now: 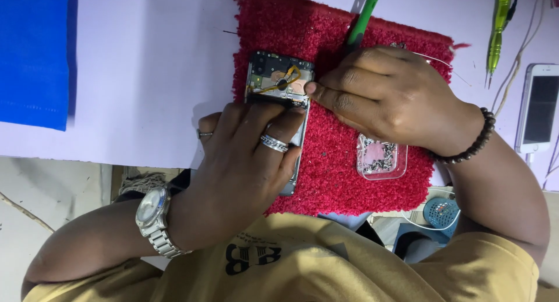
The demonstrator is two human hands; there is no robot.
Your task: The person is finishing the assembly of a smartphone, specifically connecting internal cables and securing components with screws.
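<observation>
**A:** Where does the opened phone [278, 86] sit?

**B:** Flat on the red mat [338, 174], toward the mat's far left corner, back cover off, circuit board and a yellow flex cable showing. The mat lies on the pale desk [145, 75].

**A:** And the hands?

**B:** The left hand [250, 156] is clamped over the phone's near half, fingers curled around its edges, pinning it to the mat. The right hand [384, 92] is closed around a green-handled screwdriver [361, 22], with one fingertip pressed beside the phone's right edge. The tip itself is hidden behind the fingers.

**A:** How would that phone handle?

**B:** Light and rigid in the frame, I'd judge, but delicate inside: the flex cable and board look easy to tear or scratch. Best gripped by the metal side rails, as the left hand does, never across the exposed parts. The fuzzy mat probably keeps it from sliding.

**A:** Anything else close to the mat?

**B:** A small clear tray of screws [381, 156] rests on the mat's right part, just under the right wrist. Off the mat's right side lie a second green tool [499, 28] and a white phone [538, 107]; well to the mat's left, a blue sheet [35, 51].
</observation>
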